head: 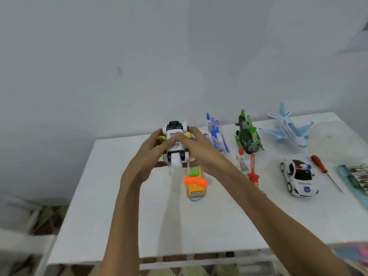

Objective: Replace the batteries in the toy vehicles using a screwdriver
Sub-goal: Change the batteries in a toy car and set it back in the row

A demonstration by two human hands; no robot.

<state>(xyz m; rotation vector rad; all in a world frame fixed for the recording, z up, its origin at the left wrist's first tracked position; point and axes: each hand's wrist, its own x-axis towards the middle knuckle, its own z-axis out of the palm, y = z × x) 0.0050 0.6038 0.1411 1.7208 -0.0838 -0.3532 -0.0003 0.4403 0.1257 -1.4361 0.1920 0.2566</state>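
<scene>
A white toy vehicle with black parts is held belly-up above the white table, its ribbed underside facing me. My left hand grips its left side with curled fingers. My right hand grips its right side, thumb pressing on the ribbed panel. A red-handled screwdriver lies at the right, beside a white police car. A pack of batteries sits at the right edge.
An orange and yellow toy phone lies under my hands. Along the back stand a blue and white toy, a green camouflage helicopter and a light blue airplane. A second red tool lies mid-table.
</scene>
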